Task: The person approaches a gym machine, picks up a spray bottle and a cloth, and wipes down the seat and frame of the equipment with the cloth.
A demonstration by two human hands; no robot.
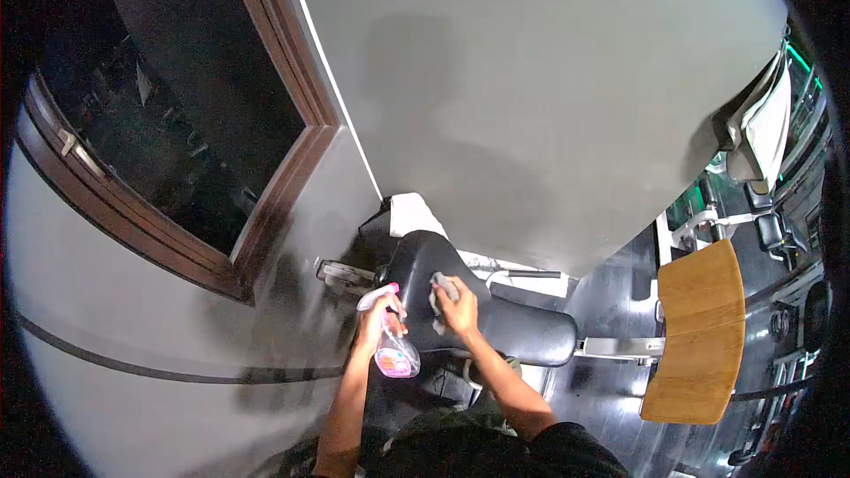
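My left hand [381,322] is wrapped round the neck of a clear spray bottle [397,359] with a pink nozzle and a pink label. The bottle hangs tilted at the near left side of a black padded gym bench [529,332]. In my right hand [458,307] is a crumpled grey-white cloth [439,294], pressed against the bench's raised back pad [416,257]. The fingers are closed round the cloth and hide part of it.
A grey wall [549,106] rises behind the bench, with a brown-framed window [292,177] at left. A wooden top [699,336] stands at right. A white cloth [767,124] hangs at the wall's edge, with gym machines [768,228] beyond.
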